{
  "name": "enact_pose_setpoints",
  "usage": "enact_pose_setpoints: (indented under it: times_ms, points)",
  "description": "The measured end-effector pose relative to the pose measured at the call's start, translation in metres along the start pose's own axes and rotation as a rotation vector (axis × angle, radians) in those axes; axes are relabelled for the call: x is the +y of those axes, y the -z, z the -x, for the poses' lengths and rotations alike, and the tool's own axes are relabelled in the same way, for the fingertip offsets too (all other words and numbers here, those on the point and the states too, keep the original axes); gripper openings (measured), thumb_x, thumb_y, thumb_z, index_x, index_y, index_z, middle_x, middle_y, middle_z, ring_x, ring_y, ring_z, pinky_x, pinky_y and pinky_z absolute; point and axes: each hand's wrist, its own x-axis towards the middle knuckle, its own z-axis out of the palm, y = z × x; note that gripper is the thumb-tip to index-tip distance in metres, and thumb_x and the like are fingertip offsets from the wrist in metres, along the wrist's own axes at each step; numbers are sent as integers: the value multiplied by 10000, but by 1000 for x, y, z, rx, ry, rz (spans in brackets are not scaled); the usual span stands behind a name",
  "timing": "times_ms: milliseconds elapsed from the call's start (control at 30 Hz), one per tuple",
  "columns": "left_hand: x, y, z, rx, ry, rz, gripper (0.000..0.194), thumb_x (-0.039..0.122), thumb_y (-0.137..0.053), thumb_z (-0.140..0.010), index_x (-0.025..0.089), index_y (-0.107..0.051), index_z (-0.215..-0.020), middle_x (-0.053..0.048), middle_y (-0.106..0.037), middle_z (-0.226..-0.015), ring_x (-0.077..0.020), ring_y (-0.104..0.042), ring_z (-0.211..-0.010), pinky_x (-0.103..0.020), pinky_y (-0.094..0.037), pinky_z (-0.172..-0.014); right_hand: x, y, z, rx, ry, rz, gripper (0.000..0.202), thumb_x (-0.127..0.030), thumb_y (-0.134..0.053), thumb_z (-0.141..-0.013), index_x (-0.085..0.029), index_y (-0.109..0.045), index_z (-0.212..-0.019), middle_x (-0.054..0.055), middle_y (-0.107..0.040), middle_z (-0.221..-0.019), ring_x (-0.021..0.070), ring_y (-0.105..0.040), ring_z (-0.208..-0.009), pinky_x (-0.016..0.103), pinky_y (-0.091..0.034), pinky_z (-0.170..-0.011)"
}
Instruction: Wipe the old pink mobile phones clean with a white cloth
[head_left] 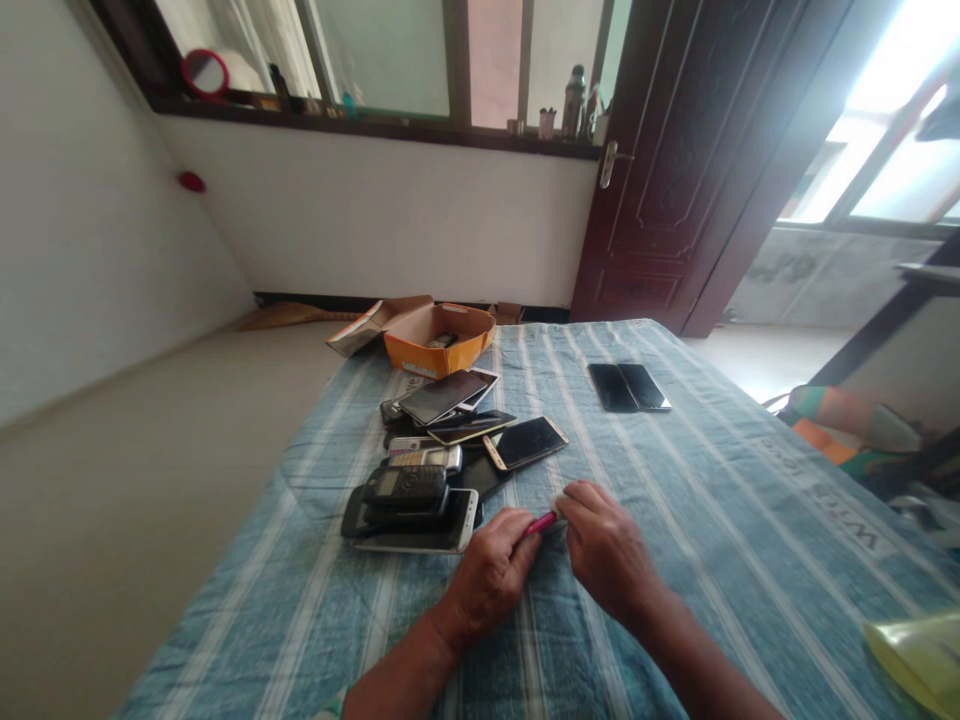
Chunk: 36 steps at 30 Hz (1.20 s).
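Note:
My left hand point(495, 560) is closed around a slim pink object point(541, 523), seen edge-on; most of it is hidden by the fingers. At its far end my right hand point(604, 540) is closed too, with a bit of something whitish at the fingertips that I cannot make out. Left of the hands lies a heap of old mobile phones: a black keypad phone point(409, 487) rests on a white-edged smartphone point(457, 525), with a silver keypad phone point(442, 458) behind. A gold-framed smartphone point(527, 442) lies face up just beyond my hands.
An open orange cardboard box point(442, 358) with a phone inside stands at the table's far edge. Two dark smartphones point(628, 387) lie side by side at the back right. A striped blue cloth point(720, 560) covers the table. Something yellow and shiny point(919, 660) sits at the right edge.

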Motion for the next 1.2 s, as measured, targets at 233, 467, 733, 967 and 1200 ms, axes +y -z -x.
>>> enact_pose_setpoints:
  times_ms: [233, 467, 733, 967, 1200]
  points:
    - [-5, -2, 1, 23, -28, -46, 197, 246, -459, -922, 174, -640, -951, -71, -661, -957, -174, -620, -871, -279, -513, -814, 18, 1, 0, 42, -141, -33, 288, -32, -424, -794, -197, -658, -765, 58, -641, -848, 191, -584, -845, 297, -465, -775]
    - [-5, -2, 1, 20, -24, -33, 222, 259, -443, -932, 155, -637, -963, -75, -647, -914, -179, -614, -854, -287, -505, -788, 25, 9, -6, 359, -302, -429, 199, -146, -547, -802, -196, -719, -889, 63, -695, -967, 191, -658, -888, 317, -532, -800]
    - [-1, -1, 0, -8, -2, 13, 234, 295, -425, -950, 168, -620, -927, -61, -628, -864, -172, -596, -812, -281, -494, -769, -5, -2, -4, 348, -295, -739, 203, -120, -584, -804, -217, -709, -932, 51, -688, -1034, 181, -655, -952, 292, -549, -805]
    - [-2, -2, 0, -25, -34, 79, 192, 259, -419, -954, 166, -586, -967, -70, -615, -937, -178, -592, -898, -295, -479, -838, -12, -3, -2, 119, 42, -240, 259, -75, -443, -890, -190, -672, -921, 92, -657, -1046, 197, -603, -1008, 333, -488, -875]
    - [0, -3, 0, -31, -35, 83, 202, 256, -417, -954, 151, -590, -937, -84, -613, -933, -185, -590, -896, -311, -484, -841, -21, 15, -5, -153, 60, 37, 153, -110, -507, -889, -198, -608, -816, 66, -648, -1018, 228, -564, -1026, 367, -433, -862]
